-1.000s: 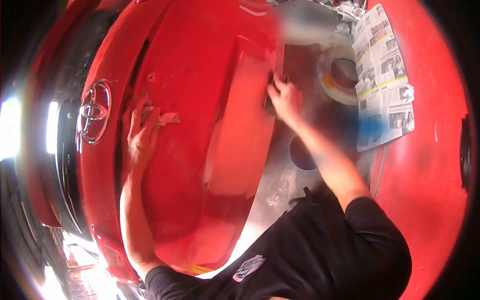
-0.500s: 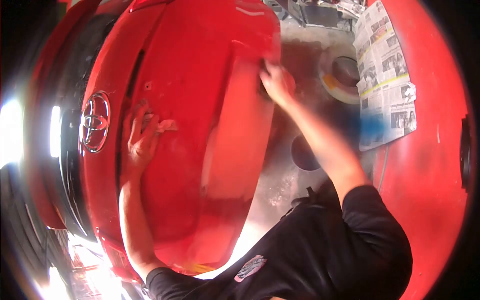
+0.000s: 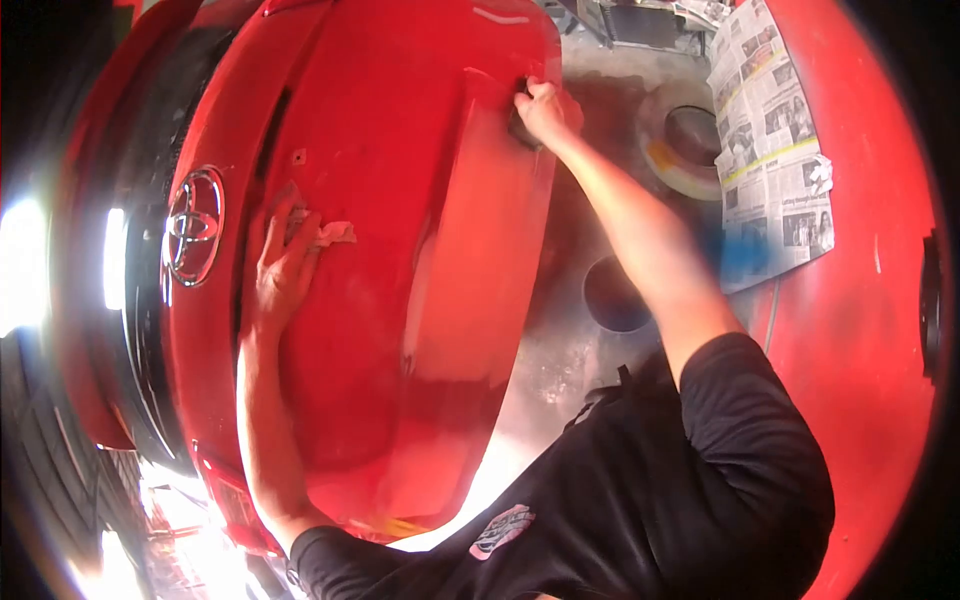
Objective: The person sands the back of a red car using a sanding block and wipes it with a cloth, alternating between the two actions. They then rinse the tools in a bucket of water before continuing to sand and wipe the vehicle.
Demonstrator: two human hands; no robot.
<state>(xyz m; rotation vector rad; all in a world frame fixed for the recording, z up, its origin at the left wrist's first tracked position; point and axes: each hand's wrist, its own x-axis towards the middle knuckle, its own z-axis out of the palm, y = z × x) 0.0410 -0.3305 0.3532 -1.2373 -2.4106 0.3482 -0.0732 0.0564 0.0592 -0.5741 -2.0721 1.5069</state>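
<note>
My left hand (image 3: 284, 268) rests on a red car panel (image 3: 370, 150), fingers bent over a crumpled pale cloth (image 3: 336, 233) that pokes out to their right. Beside that hand sits a chrome oval emblem (image 3: 194, 227). Across the panel, my right hand (image 3: 546, 112) is closed at the far right edge, where the paint looks dull and lighter. A dark pad (image 3: 521, 130) shows partly under its fingers; most of it is hidden by the hand. The dull strip (image 3: 480, 270) runs along the panel's right side toward me.
Newspaper (image 3: 770, 150) with a blue paint patch covers part of another red surface (image 3: 880, 420) on the right. On the floor between stand a round ring-shaped object (image 3: 655, 150) and a dark disc (image 3: 615, 295). Grey clutter (image 3: 640, 25) lies at the back.
My right hand has moved farther from me along the panel's right edge, with the dark pad under it. The left hand and cloth keep their place on the panel.
</note>
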